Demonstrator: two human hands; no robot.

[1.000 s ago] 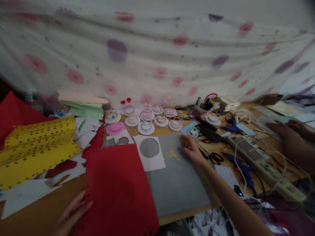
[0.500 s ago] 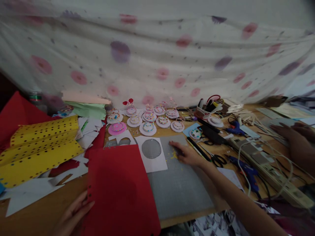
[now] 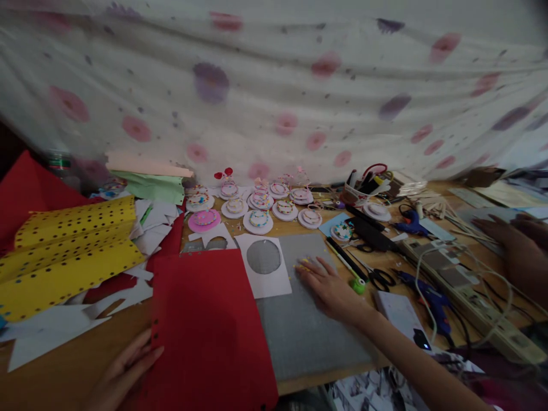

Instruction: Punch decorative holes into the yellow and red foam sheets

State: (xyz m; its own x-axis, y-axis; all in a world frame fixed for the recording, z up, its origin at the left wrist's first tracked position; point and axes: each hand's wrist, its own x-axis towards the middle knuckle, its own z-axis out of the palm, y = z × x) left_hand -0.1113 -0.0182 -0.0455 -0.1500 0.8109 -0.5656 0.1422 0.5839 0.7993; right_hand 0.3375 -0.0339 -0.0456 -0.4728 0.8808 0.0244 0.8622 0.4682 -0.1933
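Observation:
My left hand [image 3: 131, 365] grips the left edge of a red sheet [image 3: 209, 325] with a row of small holes, thumb on top. The sheet lies partly over a grey cutting mat [image 3: 317, 337]. My right hand [image 3: 336, 291] rests on the mat, palm down with fingers apart, touching small yellow scraps [image 3: 305, 264]. Left of its fingertips lies a white square [image 3: 274, 285] with a round hole cut out. Behind the mat stand several small round cake-like pieces trimmed with beads, among them a pink one [image 3: 204, 219].
A yellow dotted sheet [image 3: 77, 251] and white paper offcuts [image 3: 55, 325] lie at left. Scissors [image 3: 380, 278], a blue glue gun [image 3: 432, 302], a white box-shaped device [image 3: 398, 314] and a power strip [image 3: 466, 297] with cables are on the right. A co-worker's hands [image 3: 505, 234] are at far right.
My right hand has drawn slightly nearer and its fingers have spread flat over the yellow scraps. A green object and the white device now show beside my forearm. My left hand stays on the sheet.

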